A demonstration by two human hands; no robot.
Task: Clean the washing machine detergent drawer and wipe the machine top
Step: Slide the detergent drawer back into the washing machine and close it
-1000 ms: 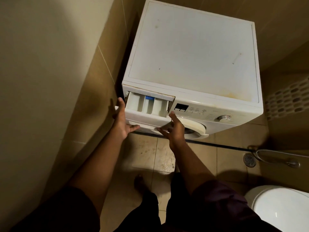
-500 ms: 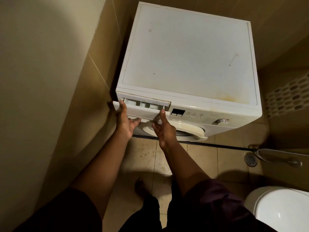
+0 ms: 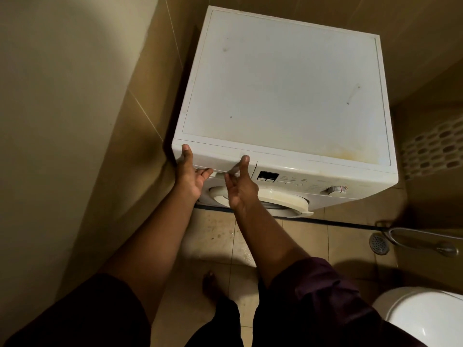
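Observation:
A white front-loading washing machine stands in the corner; its flat top (image 3: 288,91) carries small dark specks and a yellowish stain near the front right. The detergent drawer (image 3: 218,159) at the upper left of the front panel sits flush with the panel, its compartments hidden. My left hand (image 3: 190,174) rests against the drawer's left end, thumb up on the front edge and fingers spread below. My right hand (image 3: 240,184) touches the drawer's right end with its thumb, fingers apart. Neither hand holds anything.
The control panel with a display (image 3: 268,176) and a dial (image 3: 334,190) lies right of the drawer, above the round door (image 3: 280,199). A tiled wall is close on the left. A toilet (image 3: 426,319), a floor drain (image 3: 379,243) and a hose (image 3: 421,234) sit at the right.
The drawer was pulled out a second ago, showing its compartments; both hands have pushed it in until it sits flush. The view has tilted so the machine top fills more of the frame.

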